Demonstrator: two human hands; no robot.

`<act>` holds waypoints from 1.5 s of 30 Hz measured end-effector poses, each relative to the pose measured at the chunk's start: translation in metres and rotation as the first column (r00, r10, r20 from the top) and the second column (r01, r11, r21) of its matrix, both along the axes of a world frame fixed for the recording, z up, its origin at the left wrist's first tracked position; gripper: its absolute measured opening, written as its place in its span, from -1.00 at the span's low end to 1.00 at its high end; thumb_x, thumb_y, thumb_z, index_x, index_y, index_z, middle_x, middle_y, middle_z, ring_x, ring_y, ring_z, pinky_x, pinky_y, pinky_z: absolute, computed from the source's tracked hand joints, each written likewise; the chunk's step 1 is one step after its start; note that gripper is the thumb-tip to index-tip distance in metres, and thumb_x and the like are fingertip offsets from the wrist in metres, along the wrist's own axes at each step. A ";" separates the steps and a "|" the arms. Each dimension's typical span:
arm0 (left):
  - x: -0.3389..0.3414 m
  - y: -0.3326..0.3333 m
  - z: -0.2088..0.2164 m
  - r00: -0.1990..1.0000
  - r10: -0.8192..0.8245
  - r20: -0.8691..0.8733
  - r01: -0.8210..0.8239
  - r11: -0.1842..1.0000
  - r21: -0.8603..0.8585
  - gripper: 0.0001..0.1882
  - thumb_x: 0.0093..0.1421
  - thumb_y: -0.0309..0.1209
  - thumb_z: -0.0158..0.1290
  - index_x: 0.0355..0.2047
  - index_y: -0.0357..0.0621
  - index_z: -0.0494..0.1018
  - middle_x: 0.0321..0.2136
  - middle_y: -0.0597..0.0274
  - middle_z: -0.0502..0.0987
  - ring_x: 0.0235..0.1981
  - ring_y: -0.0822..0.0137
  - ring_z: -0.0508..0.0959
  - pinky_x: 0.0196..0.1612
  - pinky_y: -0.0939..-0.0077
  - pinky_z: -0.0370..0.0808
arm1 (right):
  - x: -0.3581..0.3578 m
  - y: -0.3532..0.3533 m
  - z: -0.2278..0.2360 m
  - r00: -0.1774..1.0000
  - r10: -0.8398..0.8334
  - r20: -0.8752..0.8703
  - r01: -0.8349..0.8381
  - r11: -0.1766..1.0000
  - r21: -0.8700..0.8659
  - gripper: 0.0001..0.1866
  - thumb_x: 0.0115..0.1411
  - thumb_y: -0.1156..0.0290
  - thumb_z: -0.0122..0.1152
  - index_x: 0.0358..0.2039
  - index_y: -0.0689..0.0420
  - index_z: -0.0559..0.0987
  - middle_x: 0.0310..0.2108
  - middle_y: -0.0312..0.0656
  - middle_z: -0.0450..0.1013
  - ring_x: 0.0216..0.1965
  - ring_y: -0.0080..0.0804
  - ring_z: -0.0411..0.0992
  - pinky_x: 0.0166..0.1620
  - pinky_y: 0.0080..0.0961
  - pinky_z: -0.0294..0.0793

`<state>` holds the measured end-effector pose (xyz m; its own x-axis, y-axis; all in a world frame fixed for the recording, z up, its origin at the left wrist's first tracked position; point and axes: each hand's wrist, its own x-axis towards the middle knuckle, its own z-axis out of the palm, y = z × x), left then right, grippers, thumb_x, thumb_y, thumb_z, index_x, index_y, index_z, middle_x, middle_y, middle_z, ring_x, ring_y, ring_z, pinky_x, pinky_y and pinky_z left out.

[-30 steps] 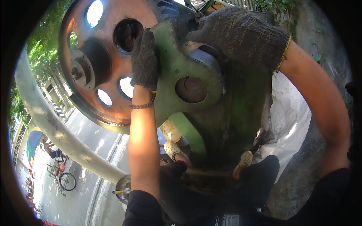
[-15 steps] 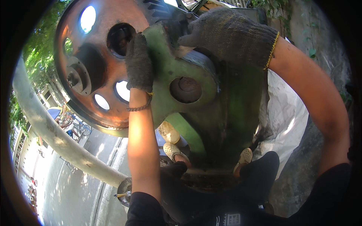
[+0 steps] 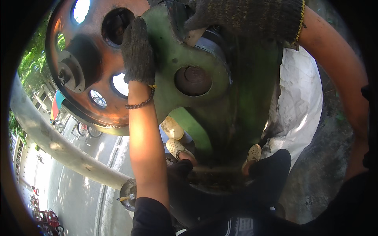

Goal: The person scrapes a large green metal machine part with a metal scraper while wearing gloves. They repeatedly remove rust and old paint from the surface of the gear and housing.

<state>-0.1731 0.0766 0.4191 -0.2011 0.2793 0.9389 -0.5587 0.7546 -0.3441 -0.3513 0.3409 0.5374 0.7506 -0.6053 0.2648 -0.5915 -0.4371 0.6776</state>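
Observation:
In dark knitted gloves, both my hands are at a large green metal machine frame (image 3: 165, 70) with a round bore. My left hand (image 3: 137, 53) lies against the frame's left edge, fingers stretched upward and close together, beside a large rusty-orange wheel (image 3: 112, 67) with round holes. My right hand (image 3: 246, 19) is bent over the frame's upper part, its thumb side at a thin tan flat piece (image 3: 195, 36). That piece sits at a notch above a curved grey metal surface (image 3: 212, 49). The right fingertips are partly hidden behind the glove.
A dark hub (image 3: 75, 76) juts from the wheel's left side. A pale curved pole (image 3: 71, 155) crosses the left, with a tin holding a brush (image 3: 128, 194) at its lower end. White sheeting (image 3: 297, 106) hangs at right. My feet in beige clogs (image 3: 177, 149) straddle the frame's base.
The view has shifted, so machine and hands sit higher and slightly left. My right hand and the tan piece keep about the same place on the frame; my left hand stays on its edge.

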 end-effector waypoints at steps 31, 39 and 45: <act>-0.013 0.021 0.001 0.878 -0.344 -0.334 0.470 0.755 0.458 -0.43 0.35 -0.15 0.03 0.19 -0.37 0.47 0.10 -0.25 0.57 0.17 -0.08 0.54 0.25 0.19 0.40 | -0.003 0.018 0.009 0.996 -0.073 -0.056 0.076 0.996 0.056 -0.66 0.21 0.51 0.30 0.01 0.04 0.70 -0.05 -0.20 0.61 -0.03 -0.27 0.57 0.07 -0.42 0.56; -0.013 0.030 0.001 0.836 -0.400 -0.376 0.544 0.691 0.476 -0.43 0.36 -0.15 0.04 0.20 -0.35 0.47 0.11 -0.22 0.57 0.16 -0.06 0.55 0.25 0.20 0.40 | 0.004 0.019 0.007 0.963 -0.238 -0.123 0.240 0.971 -0.002 -0.73 0.21 0.54 0.28 -0.07 0.08 0.72 -0.19 -0.18 0.64 -0.18 -0.39 0.61 -0.07 -0.45 0.61; -0.012 0.039 0.004 0.816 -0.417 -0.400 0.575 0.656 0.489 -0.43 0.35 -0.15 0.06 0.21 -0.35 0.47 0.13 -0.21 0.56 0.18 -0.05 0.54 0.26 0.20 0.39 | 0.001 0.024 0.012 0.942 -0.334 -0.023 0.334 0.934 0.129 -0.69 0.19 0.57 0.29 -0.05 0.08 0.70 -0.24 -0.20 0.65 -0.23 -0.33 0.63 -0.12 -0.46 0.64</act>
